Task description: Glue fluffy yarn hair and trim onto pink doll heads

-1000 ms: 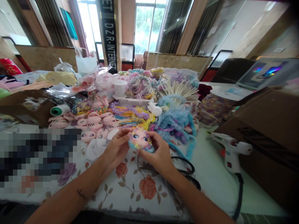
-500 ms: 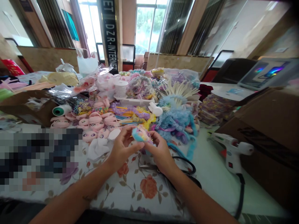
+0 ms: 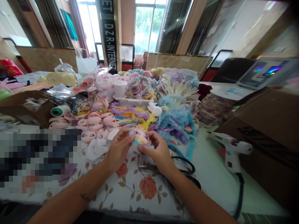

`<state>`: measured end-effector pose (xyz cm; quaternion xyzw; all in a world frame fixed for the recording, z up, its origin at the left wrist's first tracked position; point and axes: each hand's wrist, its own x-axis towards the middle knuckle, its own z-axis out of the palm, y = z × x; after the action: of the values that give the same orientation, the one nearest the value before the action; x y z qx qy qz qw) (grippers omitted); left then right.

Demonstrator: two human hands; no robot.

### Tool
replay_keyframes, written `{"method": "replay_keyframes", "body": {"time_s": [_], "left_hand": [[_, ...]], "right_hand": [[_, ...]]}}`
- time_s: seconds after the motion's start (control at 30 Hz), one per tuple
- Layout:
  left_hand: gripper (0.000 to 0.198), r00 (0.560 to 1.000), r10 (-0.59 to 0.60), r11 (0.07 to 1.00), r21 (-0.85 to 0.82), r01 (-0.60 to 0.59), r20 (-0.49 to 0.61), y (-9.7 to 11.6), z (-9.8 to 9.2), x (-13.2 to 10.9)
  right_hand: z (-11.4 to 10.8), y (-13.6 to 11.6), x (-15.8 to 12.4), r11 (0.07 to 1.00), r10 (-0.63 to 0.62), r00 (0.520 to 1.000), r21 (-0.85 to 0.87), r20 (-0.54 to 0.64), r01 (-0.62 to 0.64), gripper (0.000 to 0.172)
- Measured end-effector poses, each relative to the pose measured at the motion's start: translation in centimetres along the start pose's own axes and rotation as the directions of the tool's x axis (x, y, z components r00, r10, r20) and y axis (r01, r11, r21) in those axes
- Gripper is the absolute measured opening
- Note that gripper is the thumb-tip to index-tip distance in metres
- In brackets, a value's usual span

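Between my two hands is a small doll head with a painted face and fluffy blue, yellow and pink trim around it. My left hand pinches its left edge between thumb and fingers. On the other side, my right hand grips the right edge, its thumb along the bottom. Black-handled scissors lie under my right wrist, partly hidden. Just beyond my left hand sit several pink doll heads and a white cloth piece.
Blue ruffled trim and purple and yellow strips are heaped behind my hands. A white glue gun with a cord leans by a large cardboard box at right. A green-cored thread spool stands left, near an open carton.
The doll head has turned so its painted face shows more toward me. My left fingers have shifted to its blue edge, and both hands stay in about the same place.
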<state>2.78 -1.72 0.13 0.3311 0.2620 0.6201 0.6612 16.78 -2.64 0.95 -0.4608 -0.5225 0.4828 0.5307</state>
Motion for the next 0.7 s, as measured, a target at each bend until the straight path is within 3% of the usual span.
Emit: {"method": "replay_keyframes", "body": {"time_s": [0.3, 0.7], "left_hand": [[0.01, 0.997, -0.048, 0.996, -0.077, 0.043, -0.058, 0.15, 0.15, 0.17], [0.012, 0.997, -0.057, 0.994, -0.098, 0.051, -0.058, -0.39, -0.17, 0.21]], "right_hand": [[0.02, 0.22, -0.11, 0.993, -0.082, 0.996, -0.085, -0.024, 0.079, 0.034], [-0.04, -0.05, -0.05, 0.997, -0.034, 0.999, -0.068, -0.023, 0.032, 0.034]]}}
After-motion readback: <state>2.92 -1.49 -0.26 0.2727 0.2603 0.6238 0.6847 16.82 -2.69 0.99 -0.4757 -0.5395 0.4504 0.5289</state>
